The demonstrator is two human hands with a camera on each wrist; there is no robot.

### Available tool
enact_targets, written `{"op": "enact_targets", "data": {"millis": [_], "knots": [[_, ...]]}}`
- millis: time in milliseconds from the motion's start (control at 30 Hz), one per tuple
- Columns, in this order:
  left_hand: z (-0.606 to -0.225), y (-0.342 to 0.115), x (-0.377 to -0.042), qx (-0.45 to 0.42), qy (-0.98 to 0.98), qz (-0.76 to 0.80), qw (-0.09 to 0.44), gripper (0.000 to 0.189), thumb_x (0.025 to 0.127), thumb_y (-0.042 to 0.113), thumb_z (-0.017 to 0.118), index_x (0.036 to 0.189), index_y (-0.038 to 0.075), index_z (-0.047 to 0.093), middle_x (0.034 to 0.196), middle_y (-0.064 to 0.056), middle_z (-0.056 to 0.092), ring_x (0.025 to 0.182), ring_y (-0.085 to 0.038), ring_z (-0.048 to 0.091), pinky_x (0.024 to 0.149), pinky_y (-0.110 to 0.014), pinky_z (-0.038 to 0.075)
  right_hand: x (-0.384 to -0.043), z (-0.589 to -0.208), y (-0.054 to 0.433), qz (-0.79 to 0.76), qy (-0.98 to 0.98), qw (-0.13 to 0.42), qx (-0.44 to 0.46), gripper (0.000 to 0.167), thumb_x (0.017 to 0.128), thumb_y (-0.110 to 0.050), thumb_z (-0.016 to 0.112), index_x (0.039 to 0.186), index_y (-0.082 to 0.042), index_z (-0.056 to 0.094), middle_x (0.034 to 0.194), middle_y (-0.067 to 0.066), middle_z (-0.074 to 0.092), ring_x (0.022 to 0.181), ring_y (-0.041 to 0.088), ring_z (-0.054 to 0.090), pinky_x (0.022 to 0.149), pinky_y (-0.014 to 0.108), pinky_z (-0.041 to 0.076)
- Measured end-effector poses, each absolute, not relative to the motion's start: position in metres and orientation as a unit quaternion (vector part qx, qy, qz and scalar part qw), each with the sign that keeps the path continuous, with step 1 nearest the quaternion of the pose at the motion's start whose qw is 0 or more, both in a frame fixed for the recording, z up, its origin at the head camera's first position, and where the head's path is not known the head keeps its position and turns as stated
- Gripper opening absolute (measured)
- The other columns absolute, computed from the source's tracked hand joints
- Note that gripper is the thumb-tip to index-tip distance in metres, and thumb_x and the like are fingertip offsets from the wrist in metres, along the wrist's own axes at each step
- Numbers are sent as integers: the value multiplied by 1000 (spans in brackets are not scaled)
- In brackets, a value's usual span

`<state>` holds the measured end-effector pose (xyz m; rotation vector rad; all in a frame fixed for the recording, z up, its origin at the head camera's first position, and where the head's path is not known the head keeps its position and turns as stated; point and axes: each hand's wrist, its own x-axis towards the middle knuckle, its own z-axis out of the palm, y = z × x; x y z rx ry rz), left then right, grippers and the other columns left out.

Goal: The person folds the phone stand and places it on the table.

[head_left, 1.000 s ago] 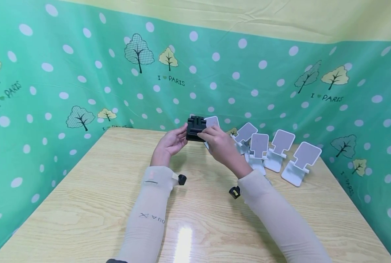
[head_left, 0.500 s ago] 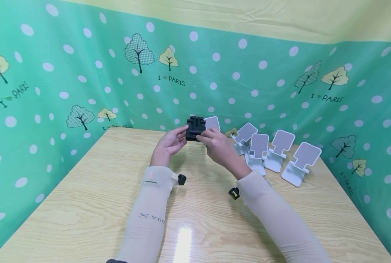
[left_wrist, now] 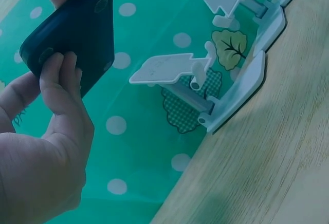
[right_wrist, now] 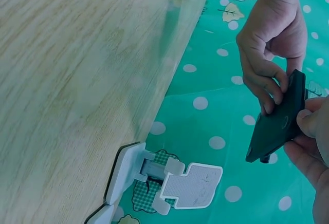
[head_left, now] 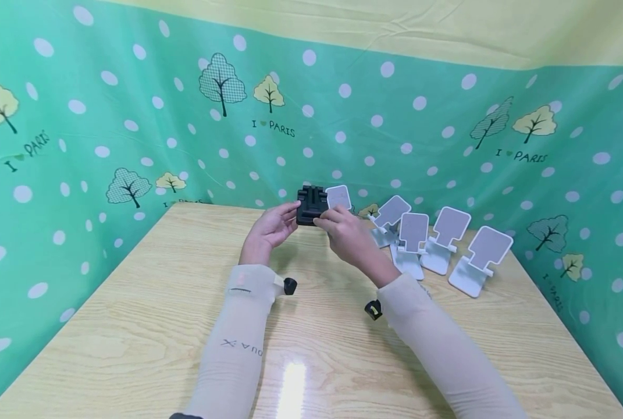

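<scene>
A black folded phone stand (head_left: 312, 201) is held up above the far part of the table, between both hands. My left hand (head_left: 273, 226) grips its left edge, thumb on the near face and fingers behind. In the left wrist view, those fingers press its flat underside (left_wrist: 85, 39), where round pads show. My right hand (head_left: 350, 235) pinches the lower right corner; its thumb and fingers (right_wrist: 308, 124) appear at the right wrist view's edge. Just behind the right hand stands a white phone stand (head_left: 338, 196), its lower part hidden in the head view.
Several more white phone stands, among them one at the far right (head_left: 481, 259), stand unfolded on the right side of the wooden table (head_left: 149, 326). A green dotted curtain (head_left: 185, 105) hangs close around the table's back and sides.
My right hand has slipped slightly downward along the black phone stand, uncovering more of the white stand behind. The left hand keeps its grip in nearly the same place.
</scene>
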<state>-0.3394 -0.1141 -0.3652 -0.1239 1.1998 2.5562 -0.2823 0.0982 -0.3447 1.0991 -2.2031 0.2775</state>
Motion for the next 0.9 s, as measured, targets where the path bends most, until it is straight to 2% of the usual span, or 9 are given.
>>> {"op": "enact_targets", "data": {"millis": [133,433,900], "knots": [[-367,-114,-340,-50,425,890,154,39,101,6,63,138,-2,54,108,-11,70,84,-15,70,61,-19,54,-282,-345,100,117,-843,318,418,26,88,9,70,110,-1,77,105,10,74,98,26,65,84,33,59],[-369,-113,-342,-56,421,892,156,17,101,5,64,117,1,61,98,-8,72,78,-14,69,61,-19,55,-283,-341,123,155,-852,318,387,15,95,-1,69,108,-1,76,102,11,74,95,28,66,81,37,59],[-370,-116,-341,-65,415,894,158,19,100,4,63,118,0,61,102,-11,71,80,-16,70,64,-20,56,-294,-346,191,181,-857,343,339,16,90,5,71,106,2,74,96,15,70,87,33,64,74,44,57]]}}
